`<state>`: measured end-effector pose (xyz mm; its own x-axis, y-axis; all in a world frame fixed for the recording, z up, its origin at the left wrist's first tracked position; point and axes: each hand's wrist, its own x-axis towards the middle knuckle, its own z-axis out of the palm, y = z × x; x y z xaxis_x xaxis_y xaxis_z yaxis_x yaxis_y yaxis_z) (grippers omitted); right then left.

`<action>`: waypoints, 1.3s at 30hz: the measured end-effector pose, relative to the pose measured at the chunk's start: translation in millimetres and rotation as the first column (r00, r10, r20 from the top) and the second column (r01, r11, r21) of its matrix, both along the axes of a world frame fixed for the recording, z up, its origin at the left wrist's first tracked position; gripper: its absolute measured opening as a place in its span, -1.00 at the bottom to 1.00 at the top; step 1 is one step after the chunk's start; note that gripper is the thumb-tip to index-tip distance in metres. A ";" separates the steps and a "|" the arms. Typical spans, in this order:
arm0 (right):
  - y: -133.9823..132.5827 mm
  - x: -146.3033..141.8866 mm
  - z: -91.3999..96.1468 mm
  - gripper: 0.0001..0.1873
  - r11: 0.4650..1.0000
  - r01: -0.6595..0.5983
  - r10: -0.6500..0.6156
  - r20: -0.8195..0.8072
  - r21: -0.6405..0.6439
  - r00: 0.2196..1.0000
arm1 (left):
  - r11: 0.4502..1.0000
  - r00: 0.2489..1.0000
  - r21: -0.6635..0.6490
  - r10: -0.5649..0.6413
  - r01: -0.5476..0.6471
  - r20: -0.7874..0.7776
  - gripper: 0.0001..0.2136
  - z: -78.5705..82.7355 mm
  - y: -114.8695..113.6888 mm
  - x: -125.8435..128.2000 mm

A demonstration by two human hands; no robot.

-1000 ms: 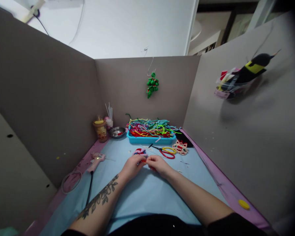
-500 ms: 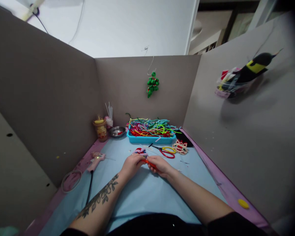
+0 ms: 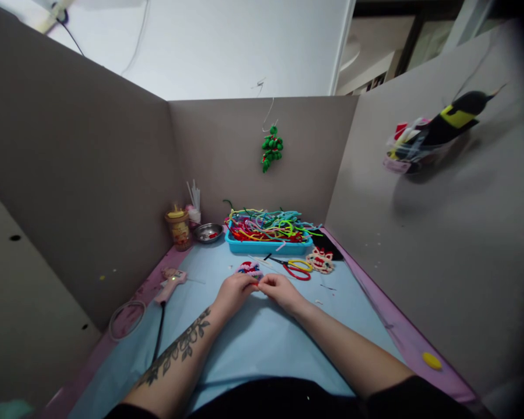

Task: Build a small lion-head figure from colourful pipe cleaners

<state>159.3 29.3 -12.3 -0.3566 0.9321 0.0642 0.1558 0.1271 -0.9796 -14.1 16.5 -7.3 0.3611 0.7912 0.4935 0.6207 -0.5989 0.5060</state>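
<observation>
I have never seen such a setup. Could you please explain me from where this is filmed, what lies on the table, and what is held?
There is no machine, only a person's bare left hand and right hand. The camera is worn on the head and looks forward and down, so you see roughly what the person sees. On the blue cloth, at the far side, stands a blue tray heaped with colourful strands. Scissors lie just in front. To the left are a metal bowl and what looks like a pink glue gun. The left hand seems to hold a small red and purple piece; the right hand pinches at an orange bit beside it, mostly hidden.
</observation>
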 end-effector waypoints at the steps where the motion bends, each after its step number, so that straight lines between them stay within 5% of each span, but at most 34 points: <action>1: -0.3 0.1 0.1 -0.80 0.996 0.015 -0.019 0.044 0.086 0.999 | 1.000 1.000 -0.031 0.008 -0.007 0.018 -0.86 0.0 0.5 0.1; 4: -1.7 2.4 -1.4 -0.84 0.936 0.020 -0.084 0.168 0.352 0.982 | 0.988 0.994 -0.154 0.038 -0.021 0.103 -0.85 -1.7 3.2 1.0; 7: -3.2 6.0 -4.0 -0.84 0.791 -0.070 -0.135 0.285 0.608 0.949 | 0.949 0.978 -0.315 0.064 0.002 0.198 -0.81 -3.8 6.3 2.0; 9: -3.9 7.3 -5.5 -0.81 0.694 -0.135 -0.159 0.334 0.707 0.929 | 0.908 0.966 -0.416 0.072 0.040 0.248 -0.78 -4.0 7.6 2.2; 11: -4.3 7.1 -6.0 -0.80 0.655 -0.148 -0.173 0.339 0.741 0.925 | 0.872 0.955 -0.484 0.076 0.075 0.285 -0.76 -2.9 8.0 2.1; 14: -4.2 4.3 -4.4 -0.84 0.755 -0.065 -0.152 0.271 0.653 0.951 | 0.877 0.946 -0.472 0.074 0.089 0.316 -0.77 -0.9 7.5 2.3; 17: -2.6 1.7 -1.2 -0.85 0.916 0.036 -0.100 0.141 0.400 0.985 | 0.933 0.943 -0.355 0.070 0.053 0.326 -0.83 -0.3 6.4 3.4; 19: -1.0 1.1 0.4 -0.82 0.973 0.044 -0.059 0.058 0.227 0.997 | 0.959 0.941 -0.280 0.060 0.038 0.333 -0.86 -0.9 5.7 3.9; 28: 0.2 1.5 0.3 -0.69 0.980 -0.050 0.017 -0.165 -0.195 0.986 | 1.000 0.975 -0.005 -0.001 0.003 0.222 -0.87 -6.0 3.7 0.7; 33: -1.2 1.0 0.7 -0.72 0.987 -0.060 0.037 -0.161 -0.146 0.986 | 0.998 0.996 0.050 -0.030 0.026 0.088 -0.84 -4.1 1.7 0.6; 39: -2.5 -0.1 2.3 -0.85 0.991 0.034 -0.032 -0.016 0.126 0.999 | 0.998 0.998 0.055 -0.041 0.039 0.046 -0.86 -2.5 2.1 0.6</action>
